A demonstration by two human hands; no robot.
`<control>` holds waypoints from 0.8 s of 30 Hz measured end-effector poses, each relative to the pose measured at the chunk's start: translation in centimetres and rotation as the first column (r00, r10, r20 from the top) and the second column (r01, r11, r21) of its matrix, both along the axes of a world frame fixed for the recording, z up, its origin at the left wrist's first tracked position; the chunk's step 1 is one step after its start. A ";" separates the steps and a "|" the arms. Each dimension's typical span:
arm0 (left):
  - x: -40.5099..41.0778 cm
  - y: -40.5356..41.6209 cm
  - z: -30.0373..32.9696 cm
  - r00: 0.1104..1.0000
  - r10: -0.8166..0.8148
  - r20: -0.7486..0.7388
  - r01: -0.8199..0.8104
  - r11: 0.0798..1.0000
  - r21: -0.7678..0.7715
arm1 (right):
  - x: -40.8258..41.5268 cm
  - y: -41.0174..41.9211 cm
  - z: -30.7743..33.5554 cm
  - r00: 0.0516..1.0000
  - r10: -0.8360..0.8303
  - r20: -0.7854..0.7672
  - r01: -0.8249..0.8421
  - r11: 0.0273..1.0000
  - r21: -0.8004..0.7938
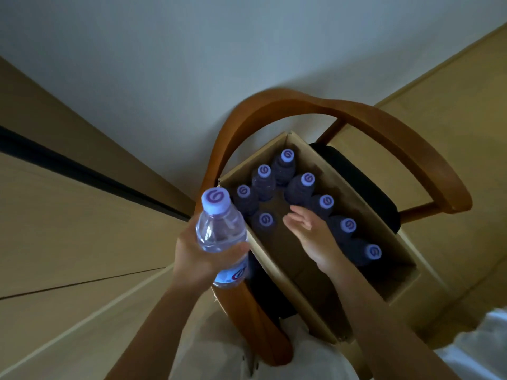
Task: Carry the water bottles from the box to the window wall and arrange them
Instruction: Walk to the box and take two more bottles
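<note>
The left hand [200,256] holds one water bottle [220,234] tight around its middle. The bottle is up out of the cardboard box [323,305], just past its left edge, and it stands almost straight with its purple cap [216,201] on top.

The right hand [312,237] is inside the box. Its fingers are loose and spread, and it holds nothing. It is low down between the bottles, with the fingertips [292,215] near the middle ones.

Eight more bottles are in the box. You can tell them by their purple caps [326,202]. They stand in two lines, one along each long side. The near end of the box has bare floor showing.

The box sits on a wooden chair [384,124] with a dark seat [365,185]. The window wall is not in sight.

This looks like the picking-up step. One bottle is out, and the other hand seems to be going for a second one. Next, I think the right hand needs to close around a bottle near it, below the cap, and lift it straight up so it does not bump the others. Then both bottles can go to the wall.
</note>
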State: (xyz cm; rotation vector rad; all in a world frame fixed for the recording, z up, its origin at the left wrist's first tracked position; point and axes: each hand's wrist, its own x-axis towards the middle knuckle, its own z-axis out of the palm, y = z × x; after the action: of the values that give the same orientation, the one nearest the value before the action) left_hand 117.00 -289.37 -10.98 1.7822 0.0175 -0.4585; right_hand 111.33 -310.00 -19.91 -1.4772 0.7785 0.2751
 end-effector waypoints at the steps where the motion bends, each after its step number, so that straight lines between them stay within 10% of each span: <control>1: 0.2 0.8 0.1 1.000 0.029 0.000 -0.029 0.999 0.019 | 0.1 0.5 -1.7 0.999 0.036 -0.030 -0.035 0.999 0.033; 7: 0.4 4.5 -0.4 0.982 0.190 -0.001 -0.189 0.981 0.040 | 2.9 3.0 -6.4 0.993 0.093 0.078 -0.095 0.995 0.018; 12: -0.6 5.4 -1.0 0.965 0.260 -0.047 -0.257 0.965 0.056 | 4.8 4.4 -8.4 0.993 0.112 0.043 -0.094 0.950 -0.299; 24: 0.1 4.4 -1.1 0.999 0.032 -0.009 -0.033 0.999 -0.027 | 2.9 2.2 -3.2 0.956 -0.139 0.260 0.245 0.865 -0.438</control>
State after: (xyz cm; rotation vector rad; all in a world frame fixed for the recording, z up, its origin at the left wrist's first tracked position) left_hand 117.10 -284.98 -12.12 1.7512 0.0463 -0.4413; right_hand 114.26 -307.76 -23.10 -1.8266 0.8404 -0.2489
